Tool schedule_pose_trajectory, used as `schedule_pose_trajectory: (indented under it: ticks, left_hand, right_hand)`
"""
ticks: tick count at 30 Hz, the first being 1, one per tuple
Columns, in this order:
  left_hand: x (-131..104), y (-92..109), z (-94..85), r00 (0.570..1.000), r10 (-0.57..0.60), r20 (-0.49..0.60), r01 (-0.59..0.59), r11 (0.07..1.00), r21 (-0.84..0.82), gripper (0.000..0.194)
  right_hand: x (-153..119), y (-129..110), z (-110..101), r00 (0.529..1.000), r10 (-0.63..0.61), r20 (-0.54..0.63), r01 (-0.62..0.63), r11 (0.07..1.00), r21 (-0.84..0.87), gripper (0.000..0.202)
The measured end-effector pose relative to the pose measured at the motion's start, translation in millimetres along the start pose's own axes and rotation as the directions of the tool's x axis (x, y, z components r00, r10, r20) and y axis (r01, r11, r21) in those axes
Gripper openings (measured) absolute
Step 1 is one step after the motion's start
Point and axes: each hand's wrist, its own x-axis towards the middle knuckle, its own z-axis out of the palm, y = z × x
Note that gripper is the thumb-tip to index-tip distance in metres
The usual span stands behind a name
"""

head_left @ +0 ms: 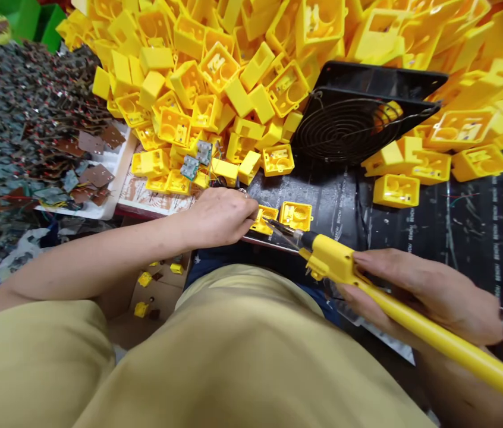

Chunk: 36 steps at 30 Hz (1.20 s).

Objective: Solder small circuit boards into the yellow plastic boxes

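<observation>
My right hand (pixel 434 291) is wrapped round a yellow soldering iron (pixel 334 257). Its dark metal tip points left and reaches over a small open yellow plastic housing (pixel 267 221) at the bench's front edge. My left hand (pixel 222 217) is closed against the left side of that housing; its fingertips are hidden, so what they grip does not show. Just right of it sits a second open yellow housing (pixel 296 215). Behind my left hand, two small circuit boards (pixel 190 167) with thin wires rest among more housings.
A large heap of yellow housings (pixel 207 71) covers the back of the black-topped bench (pixel 332 196). A black fan (pixel 345 128) with a wire grille stands amid them. On the left, a white tray (pixel 120 172) is piled with circuit boards. Below it is a cardboard box (pixel 162 297).
</observation>
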Motion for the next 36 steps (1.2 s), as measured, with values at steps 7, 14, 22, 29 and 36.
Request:
schedule_pose_trajectory:
  ticks: [7,14,22,29,36]
  left_hand:
    - [2.9,5.9,-10.1,0.996,-0.047,0.074,0.037,0.989,0.143,0.024]
    - [5.2,6.2,-8.3,0.997,-0.046,0.067,0.032,0.980,0.194,0.023]
    - [8.1,8.0,-7.7,0.998,-0.025,0.057,0.012,0.976,0.216,0.023]
    - [8.1,9.1,-15.3,0.992,-0.053,0.118,0.030,0.982,0.187,0.020]
    - [8.8,8.4,-9.9,0.998,-0.013,0.069,0.000,0.982,0.188,0.019]
  right_hand:
    - [15.5,-0.8,3.6,0.983,-0.181,-0.020,0.181,0.983,0.007,0.011]
    - [22.6,-2.3,7.6,0.963,-0.266,0.035,0.267,0.963,-0.026,0.015]
    - [18.3,-7.4,-11.9,0.972,-0.212,0.106,0.217,0.976,-0.035,0.013]
    - [9.1,-4.2,-18.7,0.994,-0.006,0.110,0.018,0.995,-0.102,0.025]
    - [22.1,-6.7,-5.1,0.976,-0.213,0.040,0.214,0.977,-0.022,0.012]
